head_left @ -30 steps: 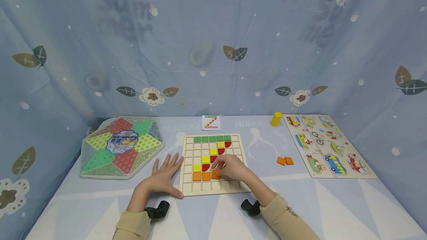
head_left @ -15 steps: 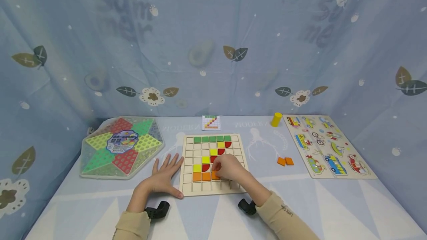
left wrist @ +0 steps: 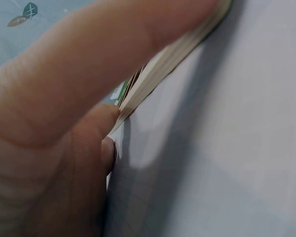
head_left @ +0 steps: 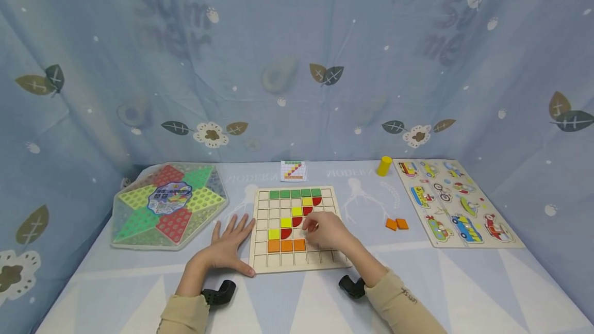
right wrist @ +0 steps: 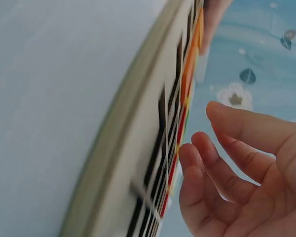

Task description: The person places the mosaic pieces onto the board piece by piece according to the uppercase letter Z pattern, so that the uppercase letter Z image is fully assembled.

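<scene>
A wooden grid board (head_left: 274, 268) lies on the table in the head view, holding green square tiles (head_left: 296, 194), a diagonal of yellow squares (head_left: 275, 234) and red quarter-round pieces (head_left: 285, 233), and three orange tiles in a row. The rightmost orange tile (head_left: 299, 245) sits in its cell just left of the right hand. Over the board, the right hand (head_left: 327, 232) has loosely bent fingers; the right wrist view shows the thumb and fingertips (right wrist: 216, 111) apart, with nothing between them. The left hand (head_left: 227, 246) rests spread along the board's left edge, thumb at the near corner.
Two loose orange tiles (head_left: 396, 224) lie right of the board. A pattern card (head_left: 294, 171) stands behind it. At left is a hexagonal game box (head_left: 169, 205); at right, a yellow cylinder (head_left: 384, 166) and a wooden picture puzzle (head_left: 457, 204).
The right hand has let go of the third orange tile, which now lies flat in its cell, and has drawn slightly right. The left hand has stayed put.
</scene>
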The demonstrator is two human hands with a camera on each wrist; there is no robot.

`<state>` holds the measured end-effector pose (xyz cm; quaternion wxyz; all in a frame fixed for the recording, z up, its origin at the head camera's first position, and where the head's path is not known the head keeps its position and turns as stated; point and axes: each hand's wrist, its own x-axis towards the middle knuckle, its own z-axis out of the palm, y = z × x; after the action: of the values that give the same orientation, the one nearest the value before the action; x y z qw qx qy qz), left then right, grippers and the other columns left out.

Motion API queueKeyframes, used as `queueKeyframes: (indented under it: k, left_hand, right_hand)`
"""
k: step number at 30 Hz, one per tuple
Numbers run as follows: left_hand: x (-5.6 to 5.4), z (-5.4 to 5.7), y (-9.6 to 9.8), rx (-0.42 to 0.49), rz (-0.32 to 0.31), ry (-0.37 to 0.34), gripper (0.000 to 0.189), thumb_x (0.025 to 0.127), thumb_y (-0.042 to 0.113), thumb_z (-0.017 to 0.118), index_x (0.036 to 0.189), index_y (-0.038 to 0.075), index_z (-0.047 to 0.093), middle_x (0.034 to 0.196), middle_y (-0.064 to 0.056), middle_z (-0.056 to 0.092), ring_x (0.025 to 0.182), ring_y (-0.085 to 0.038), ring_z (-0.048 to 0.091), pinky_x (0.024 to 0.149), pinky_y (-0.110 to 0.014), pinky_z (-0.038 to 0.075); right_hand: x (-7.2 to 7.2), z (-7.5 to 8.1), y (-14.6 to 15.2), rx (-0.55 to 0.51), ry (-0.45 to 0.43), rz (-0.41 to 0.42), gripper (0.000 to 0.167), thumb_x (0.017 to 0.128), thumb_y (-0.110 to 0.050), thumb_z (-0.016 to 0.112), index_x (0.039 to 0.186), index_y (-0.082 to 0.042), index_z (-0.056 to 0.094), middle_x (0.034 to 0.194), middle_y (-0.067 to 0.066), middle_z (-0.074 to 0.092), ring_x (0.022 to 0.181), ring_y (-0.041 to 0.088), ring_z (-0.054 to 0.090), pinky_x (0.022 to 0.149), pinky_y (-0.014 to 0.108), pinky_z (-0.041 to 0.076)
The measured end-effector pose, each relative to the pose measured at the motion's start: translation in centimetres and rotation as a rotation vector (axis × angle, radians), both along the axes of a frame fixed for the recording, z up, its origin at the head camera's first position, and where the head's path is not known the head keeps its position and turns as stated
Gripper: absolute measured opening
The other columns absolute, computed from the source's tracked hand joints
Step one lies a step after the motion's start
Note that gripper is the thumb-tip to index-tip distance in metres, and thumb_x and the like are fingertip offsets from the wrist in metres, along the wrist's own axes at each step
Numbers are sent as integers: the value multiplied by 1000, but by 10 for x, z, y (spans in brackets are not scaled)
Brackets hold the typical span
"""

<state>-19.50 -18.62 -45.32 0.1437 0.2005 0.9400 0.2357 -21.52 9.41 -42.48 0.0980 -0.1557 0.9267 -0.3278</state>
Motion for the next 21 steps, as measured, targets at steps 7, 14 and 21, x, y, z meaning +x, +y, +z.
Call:
queueKeyframes:
  k: [7,14,21]
  left_hand:
    - [-1,0,-1,1,0,0,124,55,58,80,148,5,17,154,-19,5,138,-43,-8,101,-65,-13]
    - [-1,1,-1,4,-1,3,124,54,58,80,148,5,17,153,-20,5,138,-43,-7,101,-65,-12]
    - [-2,2,1,-4,4,4,124,54,58,80,148,6,18,154,-19,6,138,-42,-7,101,-65,-12]
  right_hand:
    - [-4,4,44,2,4,-162,15,75,-6,74,87,-11,66,81,-2,61,78,15,57,70,33,48]
    - [-5,3,92,77,27,-273,23,75,0,68,95,-9,67,101,10,64,97,29,56,84,46,45]
    - [-1,5,121,219,54,-362,35,76,11,55,107,-3,65,113,23,59,94,35,56,75,45,47]
